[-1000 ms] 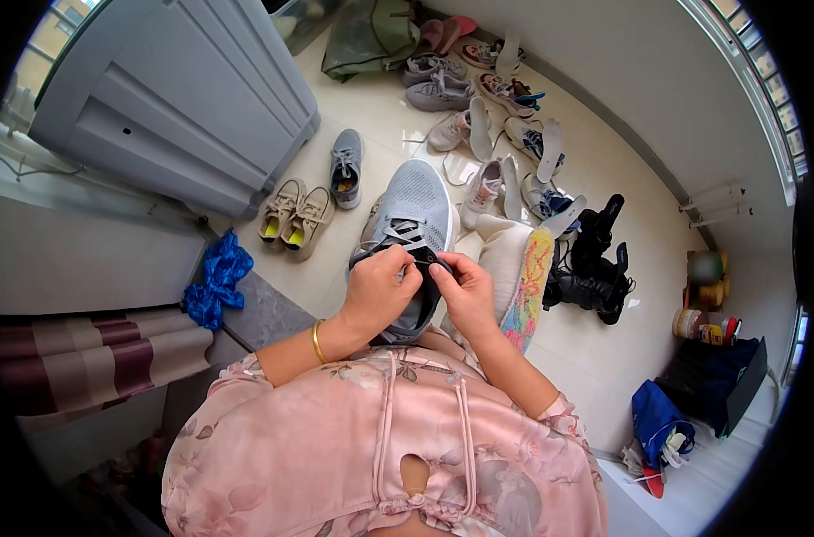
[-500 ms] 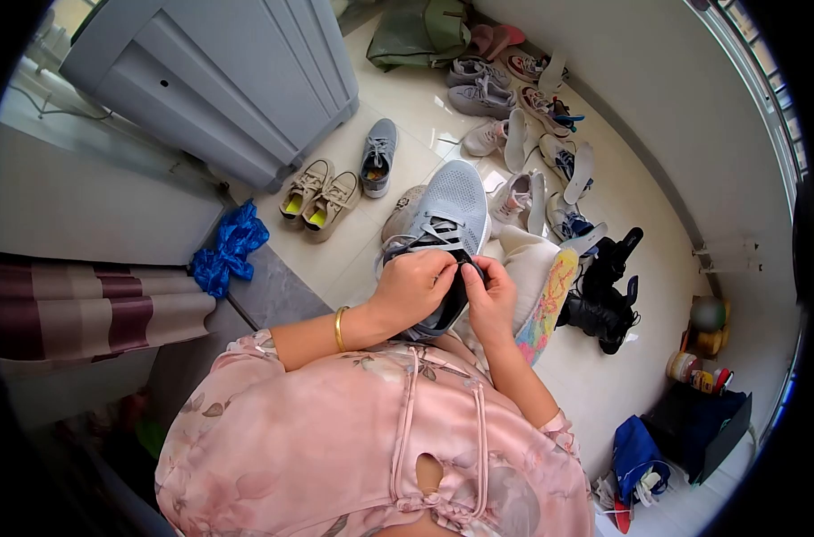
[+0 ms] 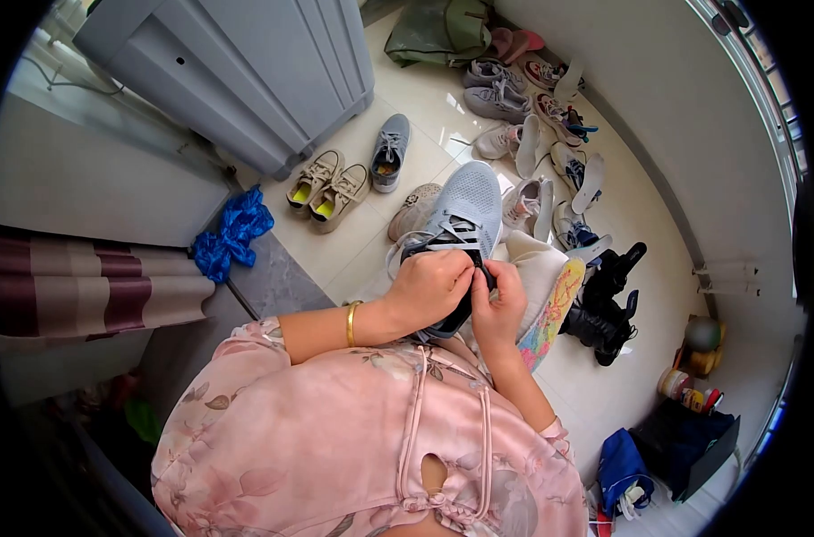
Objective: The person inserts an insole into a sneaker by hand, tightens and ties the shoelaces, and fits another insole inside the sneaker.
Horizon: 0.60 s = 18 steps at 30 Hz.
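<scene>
The right hand [image 3: 499,304] is drawing closer to the left hand [image 3: 436,285]; both closed grips are pinching the shoe [image 3: 468,201]. I am judging this lacing; continuing is requiring steadiness.

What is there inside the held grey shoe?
Inside the held grey shoe, dark lining shows. The left hand and right hand cover part of the opening; the toe's inside is hidden.

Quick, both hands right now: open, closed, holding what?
Left hand: closed at the gray shoe; what it pinches is hidden.
Right hand: closed, pinching the same shoe near its opening.
</scene>
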Available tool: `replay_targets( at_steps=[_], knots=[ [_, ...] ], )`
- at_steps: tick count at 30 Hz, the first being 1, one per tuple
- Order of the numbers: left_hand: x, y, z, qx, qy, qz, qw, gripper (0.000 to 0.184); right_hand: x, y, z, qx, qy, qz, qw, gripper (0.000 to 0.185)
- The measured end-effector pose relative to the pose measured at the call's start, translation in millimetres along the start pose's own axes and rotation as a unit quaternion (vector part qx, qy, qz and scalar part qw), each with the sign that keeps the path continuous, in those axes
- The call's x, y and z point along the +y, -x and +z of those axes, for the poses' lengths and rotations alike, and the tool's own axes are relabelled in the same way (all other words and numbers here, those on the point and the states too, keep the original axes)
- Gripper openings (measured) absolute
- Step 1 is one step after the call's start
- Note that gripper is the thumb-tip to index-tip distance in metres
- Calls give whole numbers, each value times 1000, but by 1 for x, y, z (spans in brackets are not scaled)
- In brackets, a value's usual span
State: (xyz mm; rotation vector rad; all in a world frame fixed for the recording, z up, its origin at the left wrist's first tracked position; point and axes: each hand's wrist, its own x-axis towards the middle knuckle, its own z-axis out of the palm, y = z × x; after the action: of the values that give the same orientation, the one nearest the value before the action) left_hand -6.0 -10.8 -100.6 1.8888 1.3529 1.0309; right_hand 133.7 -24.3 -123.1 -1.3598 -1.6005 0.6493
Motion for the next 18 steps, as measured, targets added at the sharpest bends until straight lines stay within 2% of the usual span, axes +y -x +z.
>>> replay_targets(
  at_steps=[3, 4, 6, 7, 13, 16, 17, 18],
  knots=[
    [0, -3, 0, 12, -18, 6, 1000, 6, -9, -3, -5, -13, -77, 45, 996, 14],
    [0, -5, 0, 10, -16, 11, 1000, 6, -7, -3, -5, -19, -191, 137, 972, 14],
    [0, -8, -2, 6, -13, 21, 1000, 6, 4, -6, -10, -29, -405, 310, 860, 16],
    [1, -7, -1, 0, -15, 19, 1000, 6, 7, -8, -11, -49, -415, 327, 848, 17],
    [4, -7, 1, -11, -36, 28, 999, 8, 15, -15, -15, -100, -407, 327, 847, 14],
    [19, -6, -10, -22, -75, 56, 995, 18, 20, -20, -18, -35, -440, 312, 841, 11],
    [18, -4, -12, -19, -86, 80, 993, 31, 19, -27, -27, -23, -435, 309, 845, 10],
    [18, -5, -15, -7, -88, 101, 991, 33, 20, -33, -37, 0, -449, 299, 842, 10]
  ],
)
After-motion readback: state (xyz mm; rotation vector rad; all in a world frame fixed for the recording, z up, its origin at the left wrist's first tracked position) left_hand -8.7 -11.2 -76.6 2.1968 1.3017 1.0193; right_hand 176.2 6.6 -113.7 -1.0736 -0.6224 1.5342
